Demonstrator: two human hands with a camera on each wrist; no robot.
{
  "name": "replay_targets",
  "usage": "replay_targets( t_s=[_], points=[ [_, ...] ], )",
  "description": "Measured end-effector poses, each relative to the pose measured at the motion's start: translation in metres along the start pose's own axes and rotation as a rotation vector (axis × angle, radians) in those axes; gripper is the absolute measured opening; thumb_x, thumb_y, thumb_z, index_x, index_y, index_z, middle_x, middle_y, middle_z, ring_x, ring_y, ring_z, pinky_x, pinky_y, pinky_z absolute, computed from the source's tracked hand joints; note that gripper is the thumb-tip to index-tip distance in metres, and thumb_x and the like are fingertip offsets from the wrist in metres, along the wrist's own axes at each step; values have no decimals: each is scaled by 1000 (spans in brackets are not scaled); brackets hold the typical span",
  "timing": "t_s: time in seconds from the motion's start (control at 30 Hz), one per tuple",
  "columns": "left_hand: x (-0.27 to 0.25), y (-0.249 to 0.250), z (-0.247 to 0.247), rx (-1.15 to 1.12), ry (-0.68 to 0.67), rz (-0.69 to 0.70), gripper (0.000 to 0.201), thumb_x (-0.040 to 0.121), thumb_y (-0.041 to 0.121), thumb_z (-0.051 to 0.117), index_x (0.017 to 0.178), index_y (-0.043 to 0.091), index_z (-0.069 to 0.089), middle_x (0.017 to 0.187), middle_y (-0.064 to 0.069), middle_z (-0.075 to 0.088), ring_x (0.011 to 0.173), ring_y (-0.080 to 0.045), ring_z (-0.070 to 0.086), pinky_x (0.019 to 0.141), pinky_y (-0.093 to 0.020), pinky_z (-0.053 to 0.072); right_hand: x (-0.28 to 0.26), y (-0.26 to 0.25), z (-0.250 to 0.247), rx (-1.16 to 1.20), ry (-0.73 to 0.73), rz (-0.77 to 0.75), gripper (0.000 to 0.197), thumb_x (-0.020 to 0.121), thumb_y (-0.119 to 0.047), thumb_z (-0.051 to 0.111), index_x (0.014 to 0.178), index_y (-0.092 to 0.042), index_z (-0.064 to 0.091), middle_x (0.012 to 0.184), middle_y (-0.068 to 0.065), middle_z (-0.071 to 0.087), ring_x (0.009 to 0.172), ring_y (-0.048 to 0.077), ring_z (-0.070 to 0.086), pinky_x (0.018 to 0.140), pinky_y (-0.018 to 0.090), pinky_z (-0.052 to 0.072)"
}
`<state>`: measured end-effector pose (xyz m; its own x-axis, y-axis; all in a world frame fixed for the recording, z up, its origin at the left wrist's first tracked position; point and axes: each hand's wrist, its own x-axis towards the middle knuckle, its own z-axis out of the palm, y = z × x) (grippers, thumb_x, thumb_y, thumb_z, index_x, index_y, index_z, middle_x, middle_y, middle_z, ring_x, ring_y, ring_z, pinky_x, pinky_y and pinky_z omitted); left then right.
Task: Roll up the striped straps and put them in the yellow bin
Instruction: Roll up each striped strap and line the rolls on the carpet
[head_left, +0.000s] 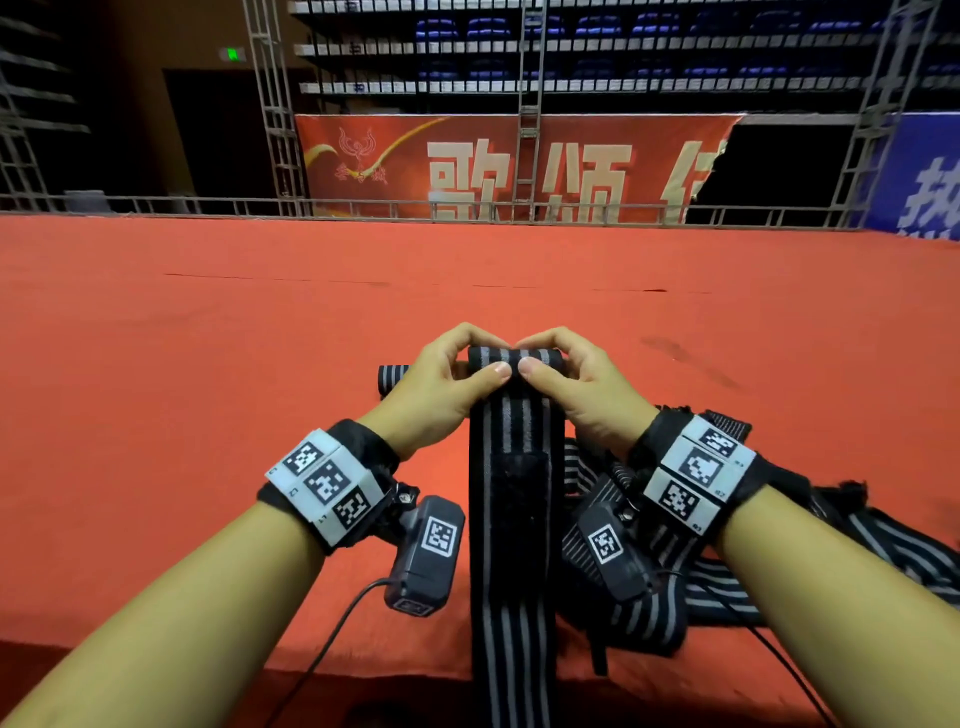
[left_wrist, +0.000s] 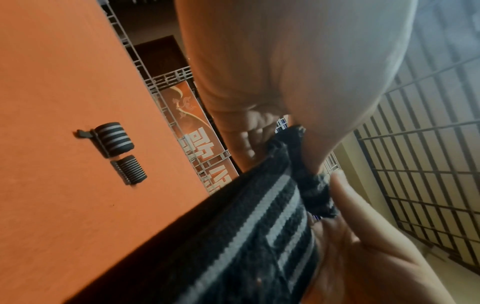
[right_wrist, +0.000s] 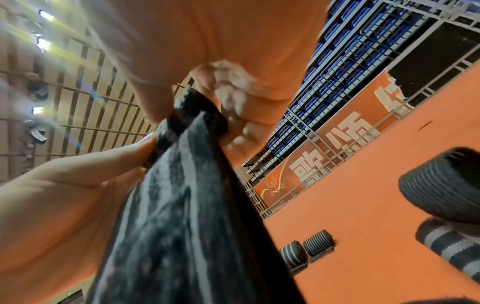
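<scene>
Our forearms fill the near edge of the head view, each wrist wrapped in a band with square markers. Between them a strap (head_left: 514, 519) runs away from us across the red cloth (head_left: 208, 364), its near end hanging over the table edge. It is black with thin grey lengthwise stripes and a plain black patch at mid-length. Its far end is wound into a small tight roll (head_left: 514, 359). Our left hand (head_left: 441, 384) and right hand (head_left: 576, 389) both grasp that roll, fingers curled over the top and thumbs pressed against the near side, thumb tips almost touching.

Under our right wrist lies a loose heap of straps (head_left: 727, 587); we cannot count them. Left of the hands, two finished rolls (left_wrist: 120, 152) lie side by side on the cloth, one broad-striped, one fine-striped. The right wrist view shows those two plus two more rolls (right_wrist: 441, 197) close to the lens, so four finished rolls in all. We see no bin.
</scene>
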<state>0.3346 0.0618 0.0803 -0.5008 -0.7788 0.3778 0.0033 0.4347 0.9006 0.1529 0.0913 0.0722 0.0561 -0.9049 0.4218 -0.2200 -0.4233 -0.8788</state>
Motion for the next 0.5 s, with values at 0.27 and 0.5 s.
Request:
replay_targets(
  t_s=[0.27, 0.5],
  points=[
    [-3, -7, 5, -52, 13, -50, 12, 99, 24, 57, 107, 17, 59, 84, 2, 66, 80, -16, 66, 75, -38, 56, -4, -3, 0, -126, 6, -136, 24, 84, -23, 65, 101, -7, 59, 86, 9, 63, 78, 15, 59, 73, 38, 53],
    [-2, -4, 4, 105, -19, 53, 12, 98, 21, 59, 109, 18, 56, 87, -1, 69, 81, -13, 68, 76, -34, 58, -3, -1, -1, -47, -15, -3, 10, 93, -20, 62, 94, -10, 59, 75, 11, 54, 65, 25, 50, 53, 31, 42]
  ],
)
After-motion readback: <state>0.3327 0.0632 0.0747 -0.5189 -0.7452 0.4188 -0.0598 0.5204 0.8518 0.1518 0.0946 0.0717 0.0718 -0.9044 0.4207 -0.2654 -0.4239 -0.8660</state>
